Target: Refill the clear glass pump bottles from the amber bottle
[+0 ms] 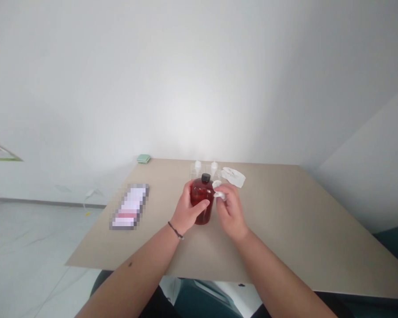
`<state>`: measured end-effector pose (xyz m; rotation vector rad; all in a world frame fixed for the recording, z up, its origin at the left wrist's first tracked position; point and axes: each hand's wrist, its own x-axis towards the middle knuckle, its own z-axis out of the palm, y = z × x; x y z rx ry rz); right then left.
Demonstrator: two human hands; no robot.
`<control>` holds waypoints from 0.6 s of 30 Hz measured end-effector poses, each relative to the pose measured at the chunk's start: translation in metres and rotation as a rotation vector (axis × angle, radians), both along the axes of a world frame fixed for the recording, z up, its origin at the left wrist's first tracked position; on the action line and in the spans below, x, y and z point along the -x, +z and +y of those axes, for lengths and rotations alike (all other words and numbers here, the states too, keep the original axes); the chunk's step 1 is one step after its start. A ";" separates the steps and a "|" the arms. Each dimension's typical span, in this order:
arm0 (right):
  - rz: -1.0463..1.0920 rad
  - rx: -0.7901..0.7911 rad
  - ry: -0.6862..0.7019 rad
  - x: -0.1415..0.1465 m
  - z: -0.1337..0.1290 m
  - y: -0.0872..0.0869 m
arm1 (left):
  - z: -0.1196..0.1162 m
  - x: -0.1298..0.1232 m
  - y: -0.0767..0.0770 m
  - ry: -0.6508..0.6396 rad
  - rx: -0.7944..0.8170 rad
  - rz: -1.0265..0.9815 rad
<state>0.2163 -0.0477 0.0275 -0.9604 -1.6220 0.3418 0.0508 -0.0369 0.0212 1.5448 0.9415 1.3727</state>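
Note:
A dark red-brown see-through bottle (203, 190) with a black cap stands upright near the middle of the table. My left hand (188, 207) is wrapped round its left side, the thumb across the front. At the bottle's upper right, my right hand (230, 207) pinches a crumpled white tissue (220, 195) against or very close to its shoulder. Just behind the bottle are two small white-topped containers (198, 166) in a clear holder, partly hidden by it.
A flat white tissue (234, 176) lies behind my right hand. On the left of the beige table (285, 221) is a phone-like device (130, 206), blurred out. A small green object (143, 158) sits at the back left corner, by the wall.

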 end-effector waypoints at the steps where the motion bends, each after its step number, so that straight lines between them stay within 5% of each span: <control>1: -0.084 -0.047 0.005 0.006 -0.004 0.002 | 0.001 -0.001 0.000 0.004 0.012 -0.029; 7: -0.279 -0.135 0.009 0.014 -0.005 0.007 | 0.002 -0.001 0.002 -0.047 0.035 -0.065; 13: -0.119 -0.037 -0.072 0.007 0.001 0.001 | -0.002 -0.004 0.002 -0.151 0.056 -0.133; 18: 0.140 0.175 0.029 0.008 0.001 -0.003 | -0.005 -0.004 0.003 -0.293 0.092 -0.228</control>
